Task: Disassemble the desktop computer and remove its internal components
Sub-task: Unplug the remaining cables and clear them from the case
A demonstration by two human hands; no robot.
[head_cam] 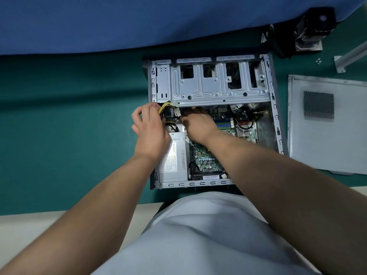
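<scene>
Left hand (151, 126) curled round the cable bundle (164, 111); right hand (198, 124) fingers hidden, grip untellable; best pulled by the connector (176, 112), not wires.

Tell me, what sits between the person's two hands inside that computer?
In the head view, a bundle of yellow and black cables with white connectors lies between the left hand and the right hand.
</scene>
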